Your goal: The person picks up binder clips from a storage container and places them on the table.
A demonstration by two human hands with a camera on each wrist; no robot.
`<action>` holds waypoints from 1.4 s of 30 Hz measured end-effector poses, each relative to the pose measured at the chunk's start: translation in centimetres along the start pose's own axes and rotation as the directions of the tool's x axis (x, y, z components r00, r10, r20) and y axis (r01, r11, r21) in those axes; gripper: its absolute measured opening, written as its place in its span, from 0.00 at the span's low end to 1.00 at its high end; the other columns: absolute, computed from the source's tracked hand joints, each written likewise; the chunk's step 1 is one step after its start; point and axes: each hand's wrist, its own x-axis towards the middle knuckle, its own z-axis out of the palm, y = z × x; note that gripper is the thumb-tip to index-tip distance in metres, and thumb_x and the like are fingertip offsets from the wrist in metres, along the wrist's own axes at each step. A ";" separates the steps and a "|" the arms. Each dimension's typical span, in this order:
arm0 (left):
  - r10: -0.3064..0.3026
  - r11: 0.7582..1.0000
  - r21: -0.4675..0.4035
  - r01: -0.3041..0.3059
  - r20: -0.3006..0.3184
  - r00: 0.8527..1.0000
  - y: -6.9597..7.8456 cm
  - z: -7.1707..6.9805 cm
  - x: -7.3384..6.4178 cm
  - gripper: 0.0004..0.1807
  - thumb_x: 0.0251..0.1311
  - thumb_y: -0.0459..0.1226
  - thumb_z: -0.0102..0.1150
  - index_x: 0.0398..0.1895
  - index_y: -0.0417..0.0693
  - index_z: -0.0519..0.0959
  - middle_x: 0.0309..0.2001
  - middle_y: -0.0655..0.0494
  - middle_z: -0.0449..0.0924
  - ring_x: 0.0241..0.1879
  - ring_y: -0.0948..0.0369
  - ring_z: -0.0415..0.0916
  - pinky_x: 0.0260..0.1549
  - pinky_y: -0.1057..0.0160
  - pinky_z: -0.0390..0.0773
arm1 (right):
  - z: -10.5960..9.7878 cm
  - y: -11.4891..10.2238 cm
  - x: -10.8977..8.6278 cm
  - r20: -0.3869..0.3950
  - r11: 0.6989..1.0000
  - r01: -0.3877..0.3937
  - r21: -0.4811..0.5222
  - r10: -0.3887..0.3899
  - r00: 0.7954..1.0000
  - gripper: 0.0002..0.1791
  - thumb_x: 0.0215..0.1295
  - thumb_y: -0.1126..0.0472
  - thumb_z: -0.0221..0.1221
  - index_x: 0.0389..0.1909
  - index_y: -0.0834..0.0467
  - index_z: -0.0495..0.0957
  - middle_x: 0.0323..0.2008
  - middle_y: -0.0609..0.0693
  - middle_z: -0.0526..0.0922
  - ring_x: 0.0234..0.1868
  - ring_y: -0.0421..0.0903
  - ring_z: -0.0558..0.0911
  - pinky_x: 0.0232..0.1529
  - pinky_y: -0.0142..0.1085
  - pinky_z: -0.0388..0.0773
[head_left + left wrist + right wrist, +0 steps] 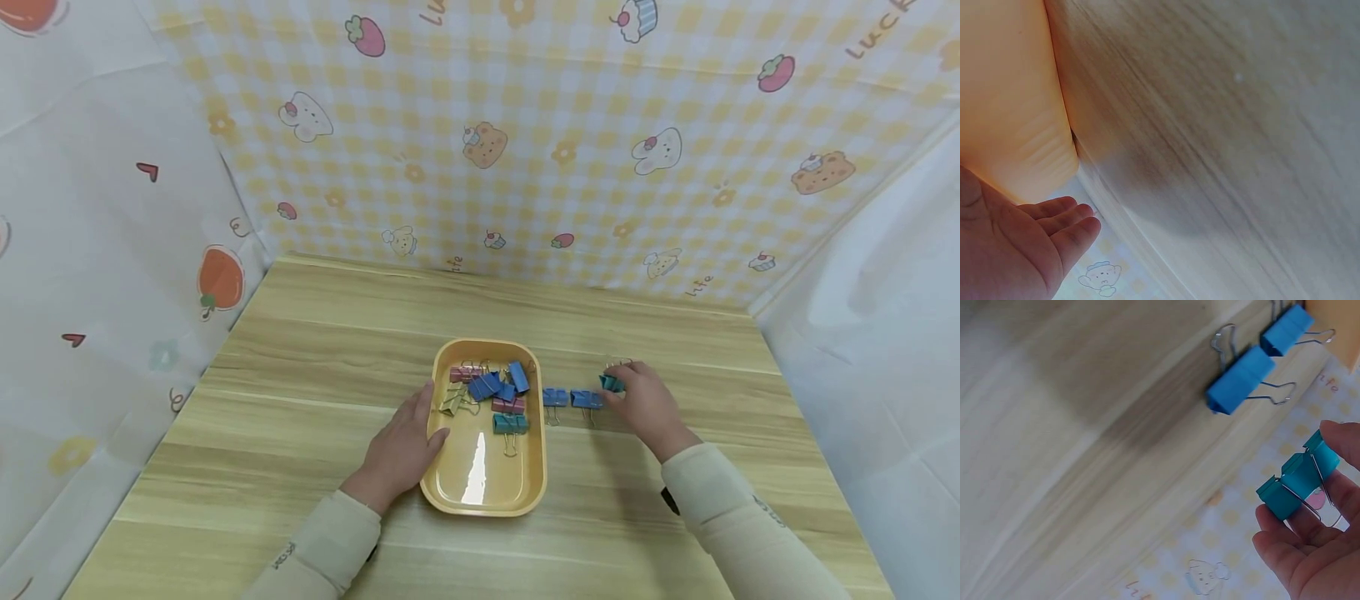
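Observation:
My right hand (pixel 651 410) pinches a teal binder clip (pixel 1299 474) between thumb and fingers, its wire handles pointing toward the palm in the right wrist view. Just left of that hand, two blue binder clips (pixel 587 400) stand in a row on the table beside the yellow tray (pixel 483 510). At the tray's left side rests my left hand (pixel 401 446), thumb over the rim and fingers stretched along the outer wall. Inside the tray lie several binder clips: blue (pixel 484 386), pink (pixel 467 374), a yellow one (pixel 453 398) and a teal one (pixel 510 424).
A wood-grain table (pixel 300 350) carries everything. Behind it hangs a yellow checked cloth (pixel 570 100) with cartoon prints. White sheets close off the left (pixel 112 275) and right (pixel 885 333) sides.

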 end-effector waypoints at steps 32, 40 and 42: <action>-0.010 1.000 -0.006 0.010 0.007 1.000 0.1 -0.1 0.0 0.42 0.69 0.48 0.51 0.77 0.43 0.43 0.72 0.38 0.55 0.70 0.43 0.56 0.60 0.42 0.67 | 2.5 2.8 -1.4 0.102 0.993 -0.101 -0.054 0.106 0.989 0.21 0.64 0.58 0.62 0.54 0.65 0.77 0.53 0.71 0.75 0.49 0.67 0.78 0.43 0.57 0.78; -0.001 1.000 -0.011 0.001 -0.001 1.000 0.1 -0.1 0.0 0.42 0.69 0.48 0.51 0.77 0.42 0.43 0.72 0.37 0.55 0.70 0.43 0.56 0.60 0.42 0.67 | 3.2 3.4 -1.3 0.112 0.991 -0.112 -0.071 0.120 0.987 0.22 0.64 0.59 0.61 0.55 0.66 0.76 0.52 0.71 0.74 0.50 0.68 0.77 0.45 0.59 0.77; -0.001 1.000 -0.011 0.001 -0.001 1.000 0.1 -0.1 0.0 0.42 0.69 0.48 0.51 0.77 0.42 0.43 0.72 0.37 0.55 0.70 0.43 0.56 0.60 0.42 0.67 | 3.3 3.5 -1.3 0.114 0.991 -0.115 -0.075 0.123 0.986 0.22 0.63 0.59 0.61 0.55 0.66 0.76 0.52 0.71 0.74 0.50 0.68 0.77 0.45 0.59 0.76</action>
